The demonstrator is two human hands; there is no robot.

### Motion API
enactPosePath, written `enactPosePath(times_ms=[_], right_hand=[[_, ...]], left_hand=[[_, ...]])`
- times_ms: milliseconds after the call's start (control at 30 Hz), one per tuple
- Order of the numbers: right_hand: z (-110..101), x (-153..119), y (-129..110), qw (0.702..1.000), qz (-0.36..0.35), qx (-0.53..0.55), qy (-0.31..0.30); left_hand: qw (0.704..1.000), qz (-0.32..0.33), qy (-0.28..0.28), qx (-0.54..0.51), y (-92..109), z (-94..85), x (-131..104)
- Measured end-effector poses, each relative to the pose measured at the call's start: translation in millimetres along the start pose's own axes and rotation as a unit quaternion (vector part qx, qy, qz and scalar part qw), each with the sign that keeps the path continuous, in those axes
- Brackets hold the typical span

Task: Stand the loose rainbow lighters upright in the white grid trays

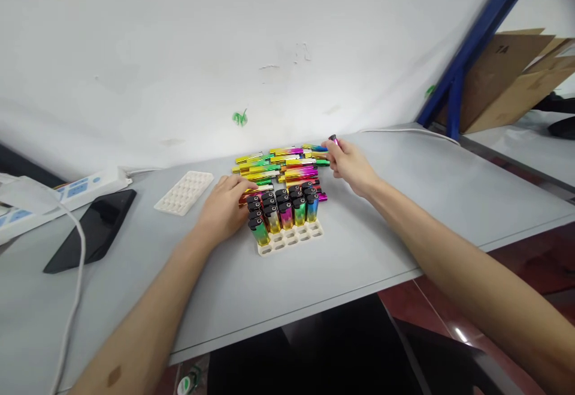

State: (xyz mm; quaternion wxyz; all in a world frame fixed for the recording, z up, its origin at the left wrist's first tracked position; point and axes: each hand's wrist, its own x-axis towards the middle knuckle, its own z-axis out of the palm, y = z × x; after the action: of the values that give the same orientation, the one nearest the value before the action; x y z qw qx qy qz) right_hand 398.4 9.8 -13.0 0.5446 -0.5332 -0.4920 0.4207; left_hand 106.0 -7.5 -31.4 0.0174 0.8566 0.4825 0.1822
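Several shiny lighters with black tops stand upright in a white slotted tray, whose front slots are bare. Behind it, many metallic multicoloured lighters lie flat in a pile. My right hand is closed around a lighter at the pile's right side; its dark top pokes out above the fingers. My left hand rests at the left of the standing lighters, fingertips on a red and yellow lighter at the pile's near left edge. Its grip is partly hidden.
A second white slotted tray lies left of my left hand. Farther left are a black phone, a white power strip and a white cable. A white wall backs the table. Cardboard boxes stand beyond a blue frame.
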Motion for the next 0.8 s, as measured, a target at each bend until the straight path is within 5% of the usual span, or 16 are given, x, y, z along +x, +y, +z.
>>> enactPosePath(times_ms=[133, 467, 800], right_hand=[[0.4, -0.6, 6.0, 0.996, -0.06, 0.004, -0.06], [7.3, -6.4, -1.2, 0.991, 0.061, 0.114, -0.033], [8.1, -7.2, 0.0, 0.985, 0.066, 0.15, -0.05]], left_hand=[[1.0, 0.017, -0.016, -0.001, -4.4, -3.4, -1.1], [0.999, 0.025, -0.037, -0.005, -6.8, -5.9, -1.9], [0.998, 0.042, -0.036, -0.014, 0.2, -10.3, -2.0]])
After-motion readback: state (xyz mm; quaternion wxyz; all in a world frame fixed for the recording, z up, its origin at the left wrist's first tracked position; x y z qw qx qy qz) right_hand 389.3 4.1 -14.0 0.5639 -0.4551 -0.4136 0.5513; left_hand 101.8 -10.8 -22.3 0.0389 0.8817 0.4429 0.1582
